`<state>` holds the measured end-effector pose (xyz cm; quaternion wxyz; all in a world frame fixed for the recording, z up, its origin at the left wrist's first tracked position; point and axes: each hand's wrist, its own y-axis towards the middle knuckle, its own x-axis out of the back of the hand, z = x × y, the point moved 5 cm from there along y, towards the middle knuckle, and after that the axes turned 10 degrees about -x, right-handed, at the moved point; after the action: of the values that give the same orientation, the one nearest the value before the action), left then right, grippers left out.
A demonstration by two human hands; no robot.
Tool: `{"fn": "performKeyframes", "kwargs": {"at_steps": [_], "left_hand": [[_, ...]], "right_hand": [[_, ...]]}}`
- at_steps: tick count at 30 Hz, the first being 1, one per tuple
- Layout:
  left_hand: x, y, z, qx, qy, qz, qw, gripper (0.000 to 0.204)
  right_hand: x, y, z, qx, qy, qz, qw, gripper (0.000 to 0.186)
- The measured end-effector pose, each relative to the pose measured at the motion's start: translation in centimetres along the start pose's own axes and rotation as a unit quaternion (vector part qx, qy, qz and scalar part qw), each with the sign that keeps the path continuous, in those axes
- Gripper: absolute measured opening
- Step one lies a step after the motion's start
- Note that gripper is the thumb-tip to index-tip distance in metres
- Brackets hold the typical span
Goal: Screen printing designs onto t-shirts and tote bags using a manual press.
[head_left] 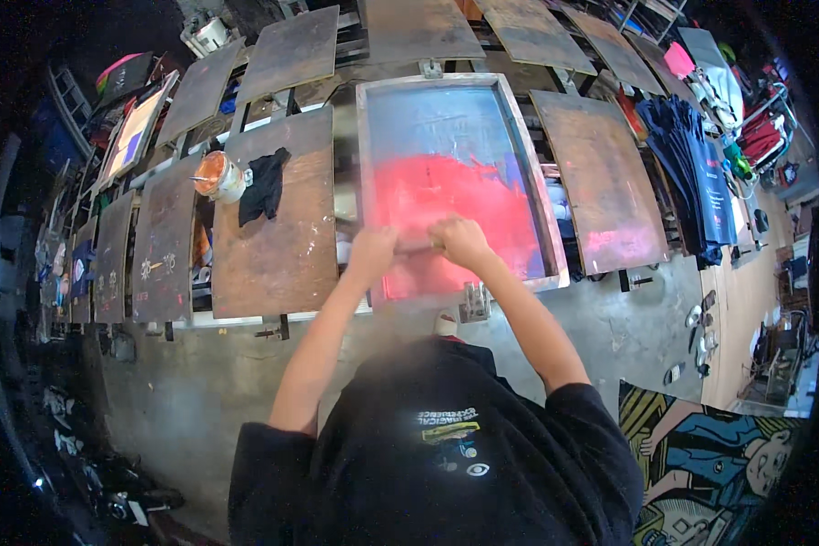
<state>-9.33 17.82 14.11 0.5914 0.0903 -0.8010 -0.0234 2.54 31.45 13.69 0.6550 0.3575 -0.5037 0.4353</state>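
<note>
Both my hands are closed around the blurred handle of a squeegee (415, 251), my left hand (373, 253) on one end and my right hand (460, 242) on the other. It lies over the near half of a screen printing frame (526, 150). Pinkish-red ink (428, 193) spreads across the near and middle part of its mesh, while the far part shows bluish-grey mesh (437, 118). The squeegee's blade is hidden by my hands and the blur. A metal clamp (474, 302) sits at the frame's near edge.
Several brown boards stand in rows around the frame. On the board at left (278, 259) are an ink tub (232, 185) with orange-red contents and a black cloth (264, 187). Dark blue garments (692, 173) hang beyond the right board (601, 182). Shoes (701, 337) lie on the floor at right.
</note>
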Motion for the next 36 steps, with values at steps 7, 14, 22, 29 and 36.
{"fn": "performKeyframes", "kwargs": {"at_steps": [7,14,22,29,36], "left_hand": [[-1.2,-3.5,-2.4,-0.018,-0.044,0.019,0.999,0.049],[1.0,2.4,1.7,-0.089,0.058,-0.032,0.994,0.049],[-0.3,0.2,0.0,-0.026,0.005,-0.046,0.999,0.042],[0.0,-4.4,-4.6,-0.075,-0.024,-0.036,0.996,0.043],[0.7,7.3,-2.5,-0.246,0.092,0.067,0.962,0.034]], "right_hand": [[0.5,-4.2,1.2,0.058,0.035,0.054,0.996,0.032],[2.0,3.9,-0.7,0.035,0.004,0.065,0.997,0.033],[-0.5,0.0,-0.6,0.008,-0.014,-0.021,1.0,0.023],[0.9,-6.6,2.0,0.016,0.02,0.021,0.999,0.03],[2.0,-6.5,-1.1,-0.173,0.157,-0.075,0.97,0.038]]}}
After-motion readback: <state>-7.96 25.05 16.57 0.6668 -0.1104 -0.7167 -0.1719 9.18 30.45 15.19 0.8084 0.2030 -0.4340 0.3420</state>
